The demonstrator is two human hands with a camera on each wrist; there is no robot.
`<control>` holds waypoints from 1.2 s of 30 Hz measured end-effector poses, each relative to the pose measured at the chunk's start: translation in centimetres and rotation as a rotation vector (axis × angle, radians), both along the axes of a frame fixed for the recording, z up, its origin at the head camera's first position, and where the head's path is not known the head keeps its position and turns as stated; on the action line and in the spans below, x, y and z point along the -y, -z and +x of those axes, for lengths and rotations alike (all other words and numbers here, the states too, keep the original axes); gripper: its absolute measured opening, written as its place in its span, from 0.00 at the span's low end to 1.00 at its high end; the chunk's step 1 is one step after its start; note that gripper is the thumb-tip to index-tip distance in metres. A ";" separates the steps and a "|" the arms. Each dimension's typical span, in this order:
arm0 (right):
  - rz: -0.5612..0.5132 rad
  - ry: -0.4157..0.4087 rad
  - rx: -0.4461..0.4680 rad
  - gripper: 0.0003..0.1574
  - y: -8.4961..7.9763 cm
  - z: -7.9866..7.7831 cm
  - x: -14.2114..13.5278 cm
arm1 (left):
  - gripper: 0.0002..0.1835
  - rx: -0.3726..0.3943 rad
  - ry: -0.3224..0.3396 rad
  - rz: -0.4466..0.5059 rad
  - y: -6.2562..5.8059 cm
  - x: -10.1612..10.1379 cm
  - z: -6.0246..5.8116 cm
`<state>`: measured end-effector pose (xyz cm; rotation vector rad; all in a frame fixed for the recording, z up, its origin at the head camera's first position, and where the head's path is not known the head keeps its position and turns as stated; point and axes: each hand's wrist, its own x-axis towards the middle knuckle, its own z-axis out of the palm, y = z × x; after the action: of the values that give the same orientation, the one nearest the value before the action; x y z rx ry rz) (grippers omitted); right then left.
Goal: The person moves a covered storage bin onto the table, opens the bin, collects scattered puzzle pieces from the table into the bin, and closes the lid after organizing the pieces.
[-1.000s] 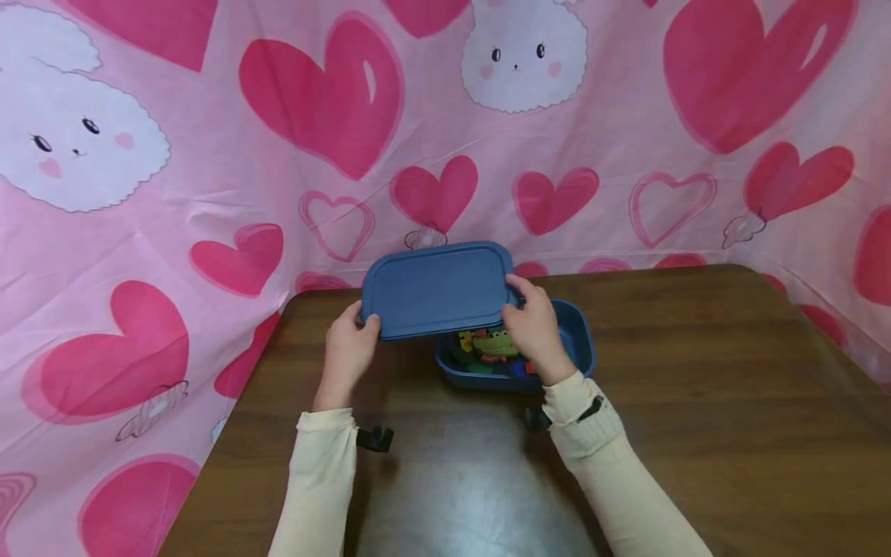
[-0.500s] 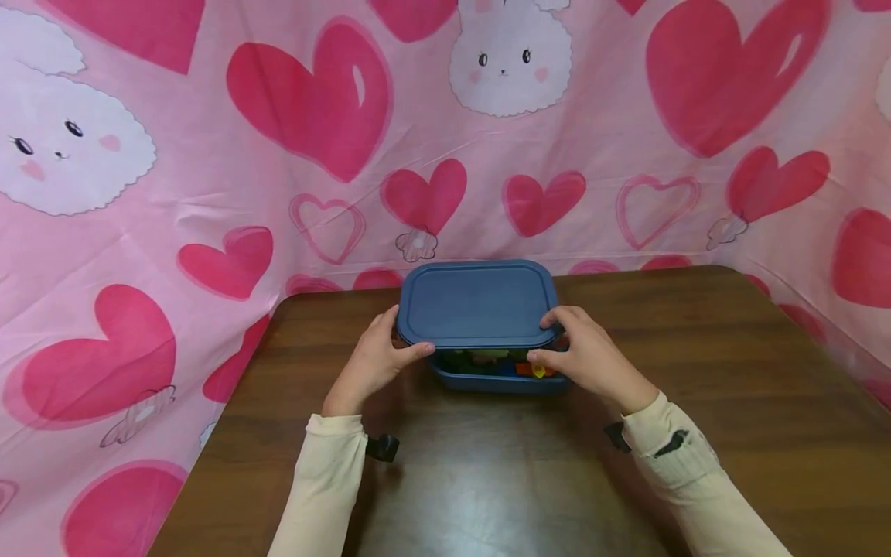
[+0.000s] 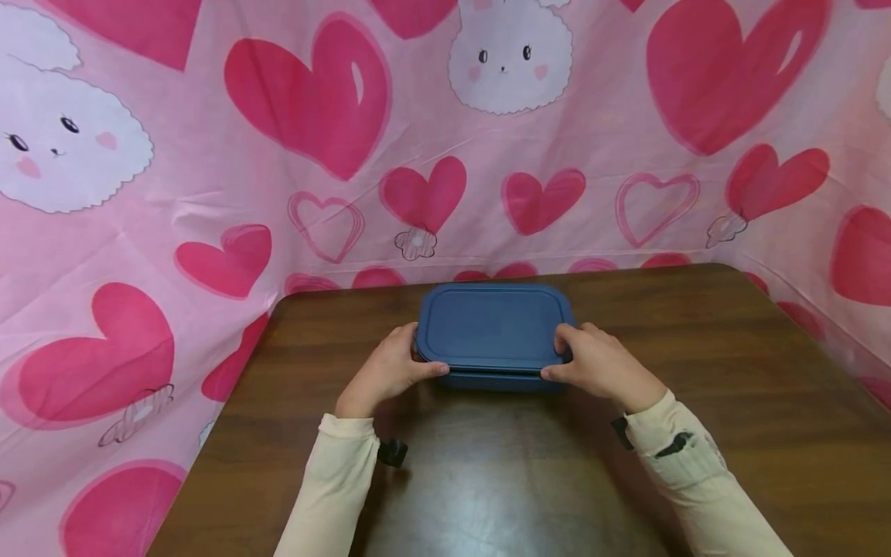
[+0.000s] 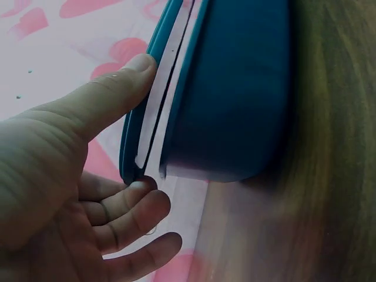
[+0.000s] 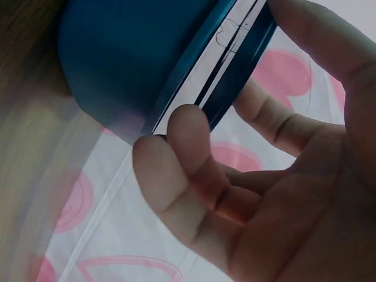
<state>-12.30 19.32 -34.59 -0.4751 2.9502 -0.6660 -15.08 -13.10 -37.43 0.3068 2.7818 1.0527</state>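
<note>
A blue rectangular lid (image 3: 494,325) lies over a matching blue container (image 3: 497,381) on the table. My left hand (image 3: 390,367) holds the lid's left end, thumb along the front edge and fingers around the side. At the opposite end my right hand (image 3: 602,360) grips the lid's front right corner. Both wrist views show a narrow gap between the lid's edge (image 4: 134,141) and the container wall (image 4: 235,88). Two right fingertips (image 5: 189,126) lie by that gap in the right wrist view. The container's contents are hidden under the lid.
The brown wooden table (image 3: 696,371) extends to both sides and in front of the container. Behind it hangs a pink cloth (image 3: 431,116) printed with hearts and rabbits. A dark wrist-camera mount (image 3: 393,452) sticks out from the left sleeve.
Both hands have brought the lid down and to the right onto the container, covering the colourful toys seen inside earlier. The right hand has shifted rightward with it.
</note>
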 end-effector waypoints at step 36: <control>0.070 -0.052 0.094 0.23 0.1 -0.1 -0.6 | 0.44 -0.018 0.048 -0.111 0.2 -0.9 0.5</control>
<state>-12.37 19.90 -34.71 -0.4981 2.8520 -0.5609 -14.55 -12.16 -37.66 0.3690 2.8200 0.8855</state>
